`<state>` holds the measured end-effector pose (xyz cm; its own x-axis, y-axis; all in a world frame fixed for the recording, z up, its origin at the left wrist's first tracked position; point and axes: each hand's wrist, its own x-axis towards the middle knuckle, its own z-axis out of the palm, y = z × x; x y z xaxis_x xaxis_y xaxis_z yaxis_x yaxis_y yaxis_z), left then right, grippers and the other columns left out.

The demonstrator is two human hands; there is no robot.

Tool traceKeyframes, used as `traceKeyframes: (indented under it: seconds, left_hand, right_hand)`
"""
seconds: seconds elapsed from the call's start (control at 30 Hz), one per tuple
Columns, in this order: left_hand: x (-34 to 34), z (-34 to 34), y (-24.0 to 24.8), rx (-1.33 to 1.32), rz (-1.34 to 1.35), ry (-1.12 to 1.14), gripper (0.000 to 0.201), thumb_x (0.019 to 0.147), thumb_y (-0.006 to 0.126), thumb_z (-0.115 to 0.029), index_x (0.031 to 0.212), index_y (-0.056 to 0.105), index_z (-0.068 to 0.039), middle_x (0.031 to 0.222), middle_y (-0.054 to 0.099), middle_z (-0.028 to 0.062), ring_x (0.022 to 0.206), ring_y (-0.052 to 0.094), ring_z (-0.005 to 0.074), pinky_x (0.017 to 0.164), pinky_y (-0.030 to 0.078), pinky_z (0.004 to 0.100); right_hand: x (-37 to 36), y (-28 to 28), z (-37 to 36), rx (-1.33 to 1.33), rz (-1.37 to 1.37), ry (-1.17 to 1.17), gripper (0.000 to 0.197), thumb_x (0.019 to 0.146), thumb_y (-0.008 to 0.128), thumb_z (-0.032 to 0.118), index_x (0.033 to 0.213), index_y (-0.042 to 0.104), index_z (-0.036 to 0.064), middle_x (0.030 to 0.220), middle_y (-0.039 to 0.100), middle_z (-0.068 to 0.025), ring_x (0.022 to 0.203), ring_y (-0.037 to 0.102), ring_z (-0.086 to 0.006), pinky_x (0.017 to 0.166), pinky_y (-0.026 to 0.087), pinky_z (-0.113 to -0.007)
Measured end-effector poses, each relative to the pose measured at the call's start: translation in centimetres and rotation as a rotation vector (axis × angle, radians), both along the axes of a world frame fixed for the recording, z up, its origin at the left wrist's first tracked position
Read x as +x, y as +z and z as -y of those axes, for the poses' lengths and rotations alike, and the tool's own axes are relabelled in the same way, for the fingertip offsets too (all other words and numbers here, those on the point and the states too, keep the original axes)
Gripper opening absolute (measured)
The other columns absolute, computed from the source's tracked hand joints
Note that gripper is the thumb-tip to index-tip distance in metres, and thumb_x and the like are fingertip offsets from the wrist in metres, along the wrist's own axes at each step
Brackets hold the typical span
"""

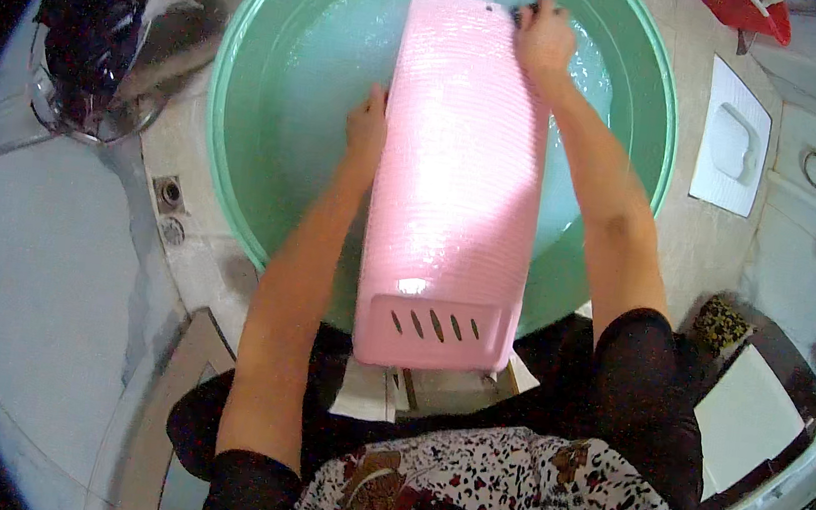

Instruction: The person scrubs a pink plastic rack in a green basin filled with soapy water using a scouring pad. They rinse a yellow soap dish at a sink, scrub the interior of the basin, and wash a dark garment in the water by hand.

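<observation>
A long pink plastic washboard (460,150), ridged across its face, leans from the green tub (223,123) toward my body. Its lower end has several slanted slots. My left hand (365,137) grips the washboard's left edge, with its fingertips partly hidden. At the top right corner of the board, my right hand (545,44) is closed on a small dark thing (524,12), mostly hidden by the fingers; its kind I cannot tell. Cloudy, sudsy water (339,66) lies in the tub around the board.
Dark clothes (98,18) fill a clear container at the upper left. A floor drain (169,193) is left of the tub. To the right is a white squat toilet (733,141). A red item (757,15) sits at the top right, and a white panel (749,420) stands at the lower right.
</observation>
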<state>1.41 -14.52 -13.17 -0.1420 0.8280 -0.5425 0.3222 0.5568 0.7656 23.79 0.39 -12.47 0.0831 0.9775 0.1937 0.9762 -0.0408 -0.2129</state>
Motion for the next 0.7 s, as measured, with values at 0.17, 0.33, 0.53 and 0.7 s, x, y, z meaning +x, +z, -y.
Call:
traceKeyframes:
  seconds: [0.17,0.33,0.53,0.7]
  left_hand:
    - [-0.4,-1.0,-2.6,0.047,0.148,0.157,0.054,0.088,0.037,-0.041,0.093,0.06,0.007,0.088,0.061,0.0239,0.077,0.059,0.0346,0.072,0.043,0.0407]
    - [-0.5,-0.9,-4.4,-0.016,-0.045,0.174,0.059,0.086,0.037,-0.047,0.088,0.062,0.007,0.087,0.062,0.0237,0.079,0.059,0.0351,0.074,0.043,0.0405]
    - [-0.6,-0.2,-2.9,-0.048,0.14,0.162,0.057,0.085,0.04,-0.047,0.091,0.062,0.005,0.085,0.063,0.0202,0.08,0.059,0.0293,0.075,0.044,0.0371]
    - [0.4,0.0,-1.9,0.064,0.41,0.214,0.055,0.084,0.048,-0.045,0.099,0.059,0.006,0.088,0.062,0.0146,0.077,0.057,0.0202,0.073,0.045,0.0324]
  right_hand:
    - [-5.9,1.3,7.3,-0.168,0.032,0.244,0.017,0.082,0.052,0.021,0.098,0.052,0.0127,0.087,0.055,-0.0165,0.064,0.058,-0.0325,0.055,0.046,-0.043]
    - [-12.3,6.9,18.9,-0.378,-0.162,0.689,0.026,0.078,0.05,0.01,0.104,0.048,0.0067,0.094,0.051,-0.0172,0.061,0.058,-0.0313,0.054,0.05,-0.042]
    - [-2.1,8.0,20.8,-0.292,0.006,0.832,0.03,0.077,0.046,0.01,0.107,0.049,0.0105,0.1,0.05,-0.014,0.071,0.06,-0.027,0.053,0.051,-0.039]
    - [4.8,3.7,13.2,-0.16,-0.222,0.263,0.025,0.089,0.042,0.026,0.095,0.051,0.0033,0.084,0.059,-0.0215,0.073,0.057,-0.04,0.065,0.045,-0.046]
